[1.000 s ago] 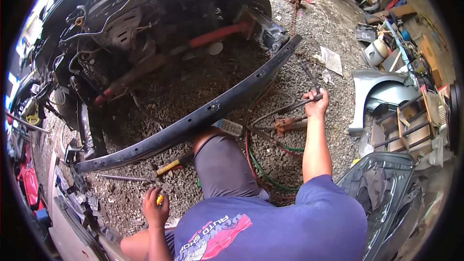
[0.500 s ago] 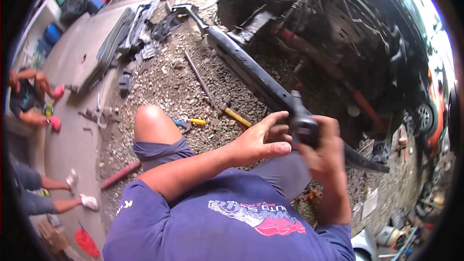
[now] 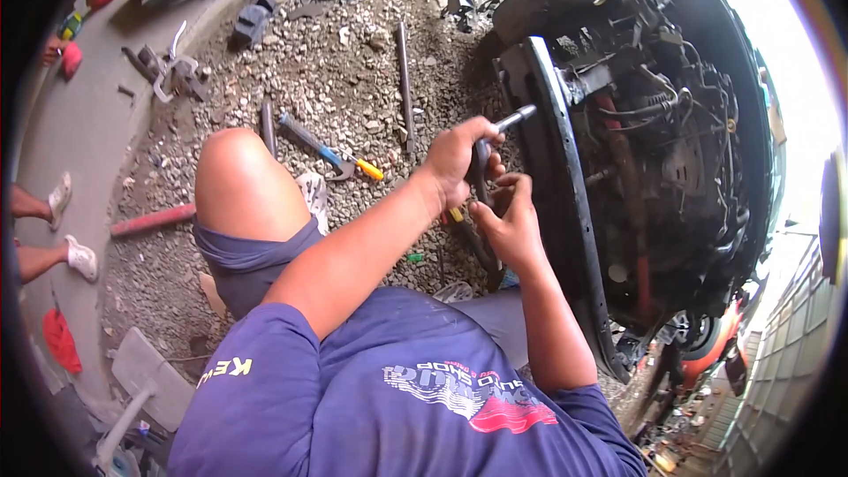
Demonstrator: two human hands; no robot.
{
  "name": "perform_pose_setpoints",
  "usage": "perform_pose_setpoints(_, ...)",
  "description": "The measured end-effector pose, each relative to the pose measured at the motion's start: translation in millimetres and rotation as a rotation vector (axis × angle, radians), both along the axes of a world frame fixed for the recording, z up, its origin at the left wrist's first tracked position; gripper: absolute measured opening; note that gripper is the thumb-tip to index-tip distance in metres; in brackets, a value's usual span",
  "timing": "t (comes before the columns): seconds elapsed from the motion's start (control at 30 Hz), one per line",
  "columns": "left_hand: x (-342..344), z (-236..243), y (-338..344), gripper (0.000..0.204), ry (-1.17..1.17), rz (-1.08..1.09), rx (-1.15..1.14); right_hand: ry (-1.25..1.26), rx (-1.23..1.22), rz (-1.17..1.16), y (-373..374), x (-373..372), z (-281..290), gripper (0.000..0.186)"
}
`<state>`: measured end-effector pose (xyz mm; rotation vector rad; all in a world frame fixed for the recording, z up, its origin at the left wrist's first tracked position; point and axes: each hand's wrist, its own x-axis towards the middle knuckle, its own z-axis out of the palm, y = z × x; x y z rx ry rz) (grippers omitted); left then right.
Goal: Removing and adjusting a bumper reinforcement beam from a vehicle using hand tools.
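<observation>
Over on my left, a red cloth (image 3: pixel 62 343) lies on the concrete (image 3: pixel 132 177), and above it I can see another person's foot in a white clog (image 3: pixel 81 259). A red bar (image 3: pixel 152 220) on the gravel (image 3: pixel 336 71) points toward the worker's bare knee (image 3: pixel 246 184). Just beyond the knee lies a blue and grey tool (image 3: pixel 305 140), its end near a yellow handle (image 3: pixel 369 170). A straight metal bar (image 3: pixel 405 88) rests farther along.

Then come the hands. The left hand (image 3: pixel 458 163) has its fingers wrapped around a dark tool (image 3: pixel 481 163), whose bright tip sticks out toward the beam. The right hand (image 3: pixel 512 219) is just below, fingers bent in beside the tool's lower part; I can't tell whether they grip it.

Right of both hands, the long black beam (image 3: pixel 576 203) slants down in front of the vehicle's exposed underside (image 3: pixel 680 159), all pipes and dark metal.
</observation>
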<state>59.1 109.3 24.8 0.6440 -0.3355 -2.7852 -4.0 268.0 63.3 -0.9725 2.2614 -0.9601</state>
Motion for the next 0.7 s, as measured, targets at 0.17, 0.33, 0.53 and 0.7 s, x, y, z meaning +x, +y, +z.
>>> perform_pose_setpoints(0.17, -5.0, -14.2, -59.5, 0.032, 0.142, 0.044, 0.088, -0.343, 0.240, 0.149, 1.3, 18.1, 11.1, 0.016)
perform_pose_setpoints(0.33, -22.7, -36.5, -63.9, 0.030, 0.122, 0.100, 0.203, -0.339, 0.435, 0.063, -20.3, 8.5, 49.6, 0.021)
perform_pose_setpoints(0.53, -40.6, -37.5, -57.1, 0.030, 0.203, 0.091, 0.287, -0.152, 0.441, 0.033, -27.4, 5.3, 92.8, 0.022)
perform_pose_setpoints(0.7, -50.7, -31.8, -41.0, 0.030, 0.229, 0.038, 0.329, -0.024, 0.529, 0.066, -20.8, -2.8, 124.5, 0.026)
